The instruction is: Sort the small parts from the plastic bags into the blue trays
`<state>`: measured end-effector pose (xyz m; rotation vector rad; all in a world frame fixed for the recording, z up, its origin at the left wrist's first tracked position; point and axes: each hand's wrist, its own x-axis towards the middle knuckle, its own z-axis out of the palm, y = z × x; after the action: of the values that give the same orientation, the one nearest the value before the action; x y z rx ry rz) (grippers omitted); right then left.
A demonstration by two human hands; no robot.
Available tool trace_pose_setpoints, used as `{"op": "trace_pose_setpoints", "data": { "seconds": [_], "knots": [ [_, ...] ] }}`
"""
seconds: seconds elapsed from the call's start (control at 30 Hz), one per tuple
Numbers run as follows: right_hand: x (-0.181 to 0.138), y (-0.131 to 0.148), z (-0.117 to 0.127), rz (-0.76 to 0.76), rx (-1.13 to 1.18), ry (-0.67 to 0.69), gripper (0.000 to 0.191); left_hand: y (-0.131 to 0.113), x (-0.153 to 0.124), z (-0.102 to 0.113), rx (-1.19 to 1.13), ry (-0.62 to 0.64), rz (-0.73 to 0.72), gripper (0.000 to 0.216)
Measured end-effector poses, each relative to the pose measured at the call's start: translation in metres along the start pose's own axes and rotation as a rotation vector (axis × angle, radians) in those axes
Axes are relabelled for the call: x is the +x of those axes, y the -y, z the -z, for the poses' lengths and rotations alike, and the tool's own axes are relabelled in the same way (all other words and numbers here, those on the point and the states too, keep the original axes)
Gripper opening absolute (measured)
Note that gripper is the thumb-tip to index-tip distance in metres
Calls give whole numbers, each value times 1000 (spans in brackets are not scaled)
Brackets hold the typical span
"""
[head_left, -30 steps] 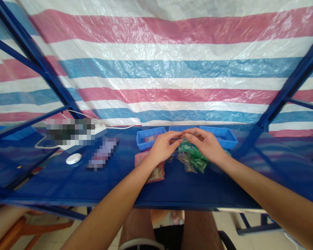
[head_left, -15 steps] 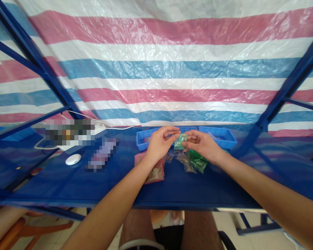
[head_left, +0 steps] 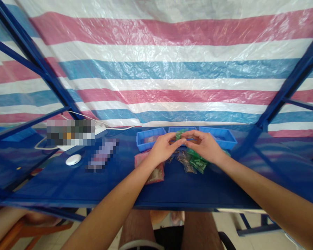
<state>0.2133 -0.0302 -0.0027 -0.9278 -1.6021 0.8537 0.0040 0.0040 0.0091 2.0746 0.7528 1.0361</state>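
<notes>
Between my two hands is a small green plastic bag (head_left: pixel 181 133), partly hidden behind fingers and thumbs. My left hand (head_left: pixel 163 146) pinches its left side, while the fingers of my right hand (head_left: pixel 205 146) are closed on its right side. The thumb tips come close together in front of it. Below the hands lie small clear bags (head_left: pixel 187 163) with brownish pieces inside. More green bags (head_left: pixel 199 164) are piled under my right hand. A pink-edged bag (head_left: pixel 156 175) lies beneath my left wrist, partly covered by the forearm.
Three blue trays stand along the back: a left tray (head_left: pixel 143 140), a middle tray (head_left: pixel 173 129) and a right tray (head_left: pixel 225 139). To the left are a white rounded case (head_left: pixel 73 159), a pixelated flat object (head_left: pixel 102 155) and white cables (head_left: pixel 120 128). Another person's arm (head_left: pixel 5 222) shows at lower left.
The green bag has tipped from facing me to showing mostly its upper part. My hands have drawn closer together, thumbs nearly meeting. The other person's arm has shifted slightly.
</notes>
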Motion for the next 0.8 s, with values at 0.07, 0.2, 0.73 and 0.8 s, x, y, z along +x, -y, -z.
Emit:
{"op": "trace_pose_setpoints", "data": {
  "seconds": [0.07,0.2,0.73,0.8],
  "knots": [
    [1,-2,1,2,14,-37,29,3,2,2,-10,-33,1,36],
    [5,-8,6,7,47,-181,39,7,4,4,-79,-59,15,34],
    [7,-4,7,-53,138,-205,37,-1,0,0,-108,-68,4,40],
    [4,4,1,-49,102,-86,36,-1,-1,-2,-113,-34,-17,44]
  ]
}}
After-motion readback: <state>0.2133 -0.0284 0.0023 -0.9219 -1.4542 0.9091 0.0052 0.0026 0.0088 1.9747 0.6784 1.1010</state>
